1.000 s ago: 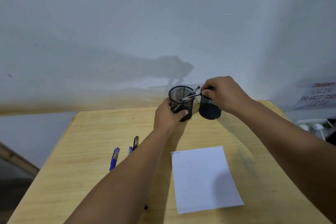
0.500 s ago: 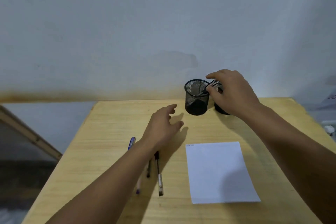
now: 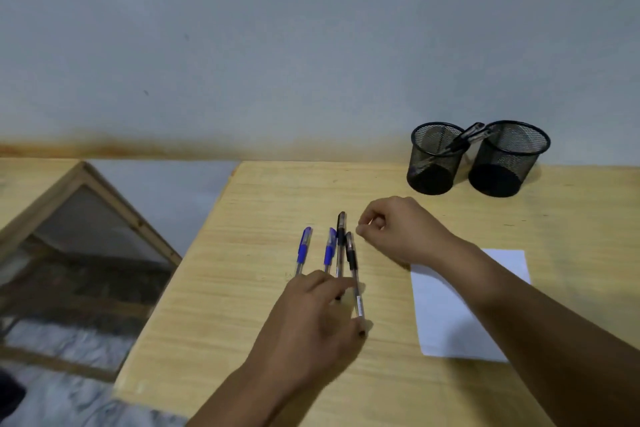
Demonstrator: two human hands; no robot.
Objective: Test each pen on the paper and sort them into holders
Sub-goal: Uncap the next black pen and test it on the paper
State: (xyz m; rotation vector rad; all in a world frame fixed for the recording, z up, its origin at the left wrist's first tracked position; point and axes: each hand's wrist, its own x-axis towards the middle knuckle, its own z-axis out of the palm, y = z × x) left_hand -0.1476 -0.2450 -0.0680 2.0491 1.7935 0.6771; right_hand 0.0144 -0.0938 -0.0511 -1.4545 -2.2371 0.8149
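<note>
Left hand (image 3: 313,315): fingers laid straight over four clear-barrelled pens (image 3: 341,246) on the pale wooden tabletop (image 3: 242,288). Right hand (image 3: 398,229), just beyond: grip curled together, nothing held.

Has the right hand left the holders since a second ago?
Yes. The right hand has come back from the holders toward the pens on the table, holding nothing.

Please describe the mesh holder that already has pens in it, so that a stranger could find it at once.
At the far right of the wooden table, near the wall, stand two black mesh holders side by side. The one wanted is the left holder. Only it has pens leaning out over its rim; the right holder looks empty.
</note>
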